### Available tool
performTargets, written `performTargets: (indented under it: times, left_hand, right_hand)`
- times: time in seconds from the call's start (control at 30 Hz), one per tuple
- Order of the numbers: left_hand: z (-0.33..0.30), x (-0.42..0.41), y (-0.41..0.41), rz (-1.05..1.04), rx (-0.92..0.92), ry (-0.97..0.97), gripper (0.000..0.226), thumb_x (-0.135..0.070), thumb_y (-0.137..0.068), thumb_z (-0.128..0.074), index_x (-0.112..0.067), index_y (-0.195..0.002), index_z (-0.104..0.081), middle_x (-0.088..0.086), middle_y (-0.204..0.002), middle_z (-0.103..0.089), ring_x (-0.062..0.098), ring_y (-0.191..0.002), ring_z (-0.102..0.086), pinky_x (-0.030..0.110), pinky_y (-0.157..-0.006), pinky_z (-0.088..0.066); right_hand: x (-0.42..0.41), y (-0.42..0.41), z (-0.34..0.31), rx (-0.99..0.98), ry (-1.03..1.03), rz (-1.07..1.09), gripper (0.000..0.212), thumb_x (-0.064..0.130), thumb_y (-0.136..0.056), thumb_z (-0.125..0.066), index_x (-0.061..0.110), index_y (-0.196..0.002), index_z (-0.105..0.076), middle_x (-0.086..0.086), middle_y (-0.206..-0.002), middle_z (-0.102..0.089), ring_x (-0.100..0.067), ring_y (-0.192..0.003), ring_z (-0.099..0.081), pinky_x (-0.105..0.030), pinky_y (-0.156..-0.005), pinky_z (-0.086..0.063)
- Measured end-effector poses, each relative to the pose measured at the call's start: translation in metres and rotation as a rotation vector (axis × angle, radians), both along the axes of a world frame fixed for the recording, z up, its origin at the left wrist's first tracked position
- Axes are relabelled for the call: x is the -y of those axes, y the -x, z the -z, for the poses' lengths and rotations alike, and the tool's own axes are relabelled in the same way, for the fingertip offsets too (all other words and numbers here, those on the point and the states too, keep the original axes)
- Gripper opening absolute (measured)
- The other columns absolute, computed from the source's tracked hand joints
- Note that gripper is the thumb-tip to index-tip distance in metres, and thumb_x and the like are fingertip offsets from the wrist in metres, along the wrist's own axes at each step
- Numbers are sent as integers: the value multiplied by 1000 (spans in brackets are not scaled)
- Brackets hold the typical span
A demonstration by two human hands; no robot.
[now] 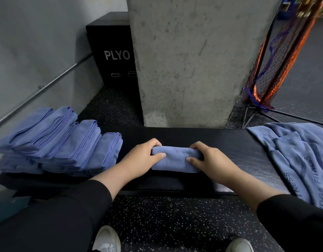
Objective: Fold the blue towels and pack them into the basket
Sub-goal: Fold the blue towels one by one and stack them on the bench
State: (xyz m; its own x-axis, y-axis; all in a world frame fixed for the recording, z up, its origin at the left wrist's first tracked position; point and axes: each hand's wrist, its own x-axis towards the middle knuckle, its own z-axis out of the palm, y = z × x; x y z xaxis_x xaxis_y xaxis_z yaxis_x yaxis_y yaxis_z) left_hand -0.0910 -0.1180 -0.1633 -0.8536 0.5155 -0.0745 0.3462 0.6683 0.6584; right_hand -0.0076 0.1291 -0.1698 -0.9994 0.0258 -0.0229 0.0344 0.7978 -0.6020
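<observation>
**A:** What dominates the frame?

**B:** A bare concrete pillar (189, 60) rising behind a long black bench (239, 148), with speckled rubber floor (166, 219) below. A black box (111, 50) marked "PLYO" stands in the corner to the pillar's left, and a netted frame (277, 57) in orange and dark mesh leans at the right.

**A:** And the towels?

**B:** Three groups. At the bench's left end, a pile of folded blue towels (62, 140), stacked and overlapping in rows. At the right end, a heap of unfolded blue towels (299, 153) draped over the edge (one shows printed lettering, only partly readable). Between them, at the bench's middle, a single folded towel (177, 160) lying as a compact bundle.

**A:** Who has hold of it?

**B:** A person in black sleeves. The left hand (142, 159) grips the bundle's left end, thumb on top; the right hand (209, 160) clasps the right end, fingers curled over its far edge. Pale shoes (107, 240) show at the bottom.
</observation>
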Motion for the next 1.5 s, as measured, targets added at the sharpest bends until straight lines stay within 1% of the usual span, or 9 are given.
performTargets:
  times: [0.23,0.33,0.43,0.53,0.67,0.77,1.07,1.27,1.5]
  left_hand:
    - [14,-15,13,187,-594,183,32,-39,-99,-47,-22,-109,-72,-6,-122,-61,21,-114,-58,39,-96,-43]
    - [21,-11,13,296,-355,348,55,-54,-102,-39,-26,-148,-49,-12,-156,-41,8,-148,-28,37,-121,-20]
    - [28,-8,13,294,-267,442,76,-65,-97,-40,-26,-160,-21,-12,-166,-20,4,-153,-11,38,-125,-10]
    - [26,-14,14,278,-268,461,87,-72,-93,-42,-24,-161,-17,-9,-167,-19,7,-154,-10,40,-126,-8]
    - [18,-22,14,207,-252,398,93,-72,-82,-62,-28,-155,-27,-9,-157,-38,10,-146,-29,34,-122,-17]
    - [8,-24,14,44,-64,114,57,-48,-79,-79,-34,-126,-53,-14,-120,-62,9,-112,-55,30,-99,-44]
    - [-33,-16,-8,-273,309,-502,24,-27,-85,-78,-16,-103,-67,1,-94,-75,10,-82,-70,26,-71,-56]
    - [-47,7,-31,-358,360,-587,24,-29,-87,-77,-14,-102,-66,2,-91,-74,11,-78,-71,25,-65,-55]
    - [-63,59,-40,-407,373,-585,20,-23,-92,-70,-16,-110,-68,3,-108,-74,17,-99,-72,36,-86,-61]
  right_hand:
    - [-1,21,27,-349,-323,-56,17,31,-88,-65,30,-105,-63,8,-112,-54,-21,-96,-51,-40,-76,-47]
    - [-5,18,34,-379,-369,-154,33,44,-97,-45,28,-110,-71,14,-120,-60,-17,-106,-58,-37,-78,-44]
    - [-17,11,39,-173,-321,-197,64,68,-92,-43,31,-142,-53,22,-147,-46,-5,-137,-40,-37,-104,-34]
    - [-23,11,40,-70,-310,-234,77,63,-85,-62,37,-151,-34,28,-153,-33,2,-146,-23,-33,-115,-20]
    - [-21,20,32,-74,57,-85,43,34,-85,-74,42,-122,-54,28,-115,-64,5,-111,-58,-30,-100,-45]
    - [-19,25,13,-41,336,71,25,28,-86,-76,33,-106,-62,15,-95,-72,1,-90,-67,-21,-81,-52]
    - [13,27,-36,136,1102,222,43,44,-89,-71,16,-121,-65,-7,-116,-73,-22,-103,-69,-43,-95,-53]
    - [44,24,-52,153,1272,203,34,18,-95,-66,9,-128,-61,-14,-122,-70,-25,-107,-69,-34,-83,-58]
    - [90,42,-63,157,1263,185,36,20,-94,-68,6,-127,-61,-14,-118,-72,-24,-100,-71,-32,-82,-58]
